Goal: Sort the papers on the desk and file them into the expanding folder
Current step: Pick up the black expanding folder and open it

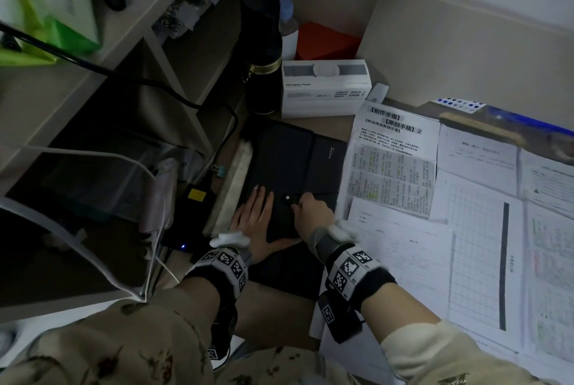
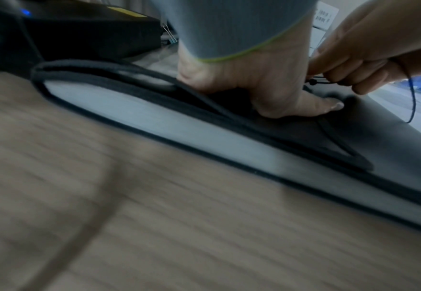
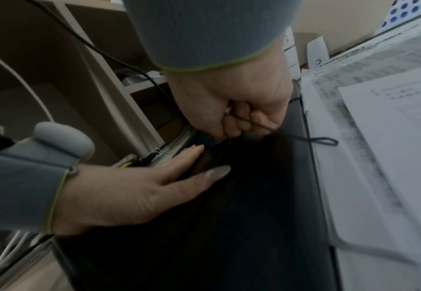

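In the head view, the black expanding folder [image 1: 289,173] lies in the middle of the frame, and the papers [image 1: 459,198] are spread just beside it on the right side. The left hand [image 1: 253,223] lies flat on the folder with its fingers straight, pressing it down. The right hand [image 1: 312,213] is curled near the small white button [image 1: 287,197]. In the left wrist view, the right hand [image 2: 368,59] at the upper right pinches a thin cord [image 2: 412,98], and the folder's flap [image 2: 303,137] looks lifted a little. In the right wrist view, the fingers [image 3: 244,116] in the middle are closed tight on the cord [image 3: 321,140]. The step looks like undoing the cord. It would go best with the flat hand pressing down and the cord pulled gently off the button.
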Demonstrator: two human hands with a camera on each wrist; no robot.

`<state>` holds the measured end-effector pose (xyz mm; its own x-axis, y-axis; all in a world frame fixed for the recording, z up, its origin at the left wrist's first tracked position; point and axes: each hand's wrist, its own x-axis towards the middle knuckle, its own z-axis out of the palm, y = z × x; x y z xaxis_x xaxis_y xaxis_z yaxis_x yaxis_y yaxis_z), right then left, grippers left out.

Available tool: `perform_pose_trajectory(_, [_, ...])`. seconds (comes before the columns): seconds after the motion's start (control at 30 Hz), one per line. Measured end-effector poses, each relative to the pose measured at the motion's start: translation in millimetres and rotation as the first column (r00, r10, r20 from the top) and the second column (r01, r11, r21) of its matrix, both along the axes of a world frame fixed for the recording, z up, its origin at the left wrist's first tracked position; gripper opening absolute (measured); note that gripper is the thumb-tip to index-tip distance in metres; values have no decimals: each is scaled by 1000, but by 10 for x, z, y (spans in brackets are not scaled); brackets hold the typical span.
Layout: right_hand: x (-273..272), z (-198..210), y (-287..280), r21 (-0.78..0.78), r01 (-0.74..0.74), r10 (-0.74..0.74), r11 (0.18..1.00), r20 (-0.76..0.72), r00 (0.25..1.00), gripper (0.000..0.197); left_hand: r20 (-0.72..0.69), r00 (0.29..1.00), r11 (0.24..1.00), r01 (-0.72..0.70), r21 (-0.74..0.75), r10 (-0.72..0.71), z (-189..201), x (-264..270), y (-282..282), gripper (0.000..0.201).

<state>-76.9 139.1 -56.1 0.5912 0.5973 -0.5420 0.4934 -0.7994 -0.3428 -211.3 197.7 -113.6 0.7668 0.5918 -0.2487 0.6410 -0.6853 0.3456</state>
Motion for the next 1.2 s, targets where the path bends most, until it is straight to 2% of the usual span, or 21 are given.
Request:
perform_pose_trajectory(0.13, [-35, -55, 26, -63, -52, 55, 997, 42, 998, 35, -1, 1000, 1000, 6, 11, -6, 39, -1, 5, 110])
perform_pose_trajectory(0.23, [-12, -37, 99, -116, -133, 135, 984, 11, 991, 30, -5, 1000, 1000, 13, 18, -13, 50, -3, 14, 110])
perform_pose_trajectory(0.27, [-4, -27, 119, -94, -168, 167, 981, -17, 986, 28, -6, 1000, 1000, 9, 10, -9, 67, 4, 13, 111])
perform_pose_trajectory(0.33, [20, -48, 141, 47, -154, 158, 987, -99, 983, 22, 3, 1000, 1000, 3, 0, -3, 84, 14, -4, 116])
perform_pose_trajectory(0.4, [42, -103, 145, 232, -49, 81, 972, -133, 988, 19, 39, 999, 999, -9, 35, 8, 108, 33, -11, 122])
perform_pose_trajectory(0.47, [58, -145, 139, 398, 59, -5, 915, -134, 991, 17, 32, 999, 999, -13, 29, 12, 82, 39, -1, 125])
perform_pose_trajectory(0.53, [102, -140, 131, 470, 137, -50, 872, -192, 980, 16, 27, 999, 999, -24, 47, 23, 32, 34, -4, 120])
perform_pose_trajectory(0.6, [157, -124, 152, 483, 207, -87, 851, -258, 962, 13, -2, 999, 998, -42, 41, 42, 36, 33, -5, 116])
perform_pose_trajectory(0.67, [223, -95, 207, 505, 341, -181, 793, -339, 923, 13, -4, 999, 995, -33, 95, 34, 35, 34, -3, 118])
perform_pose_trajectory(0.73, [280, -66, 254, 449, 510, -286, 734, -477, 831, 21, -39, 999, 997, -14, 77, 17, 30, 25, 3, 120])
perform_pose_trajectory(0.8, [306, -33, 229, 329, 581, -338, 744, -565, 753, 23, -20, 999, 996, -28, 85, 30, 1, 16, 13, 121])
perform_pose_trajectory(0.87, [325, 8, 182, 225, 526, -356, 820, -519, 777, 21, -11, 999, 995, -33, 93, 34, -17, 11, -6, 120])
perform_pose_trajectory(0.93, [292, 57, 155, 129, 386, -314, 914, -378, 871, 25, 6, 1000, 995, -29, 97, 29, -10, 12, -9, 120])
perform_pose_trajectory(1.0, [198, 126, 186, 78, 248, -222, 965, -254, 941, 32, 4, 1000, 996, -22, 88, 22, -2, 16, -6, 122])
perform_pose_trajectory(1.1, [37, 230, 230, 80, 132, -126, 988, -77, 989, 32, 8, 1000, 997, -21, 71, 20, 10, 20, 4, 122])
perform_pose_trajectory(1.2, [-21, 217, 202, 64, 145, -143, 987, -34, 989, 39, 2, 999, 998, -39, 56, 39, 30, 17, -4, 119])
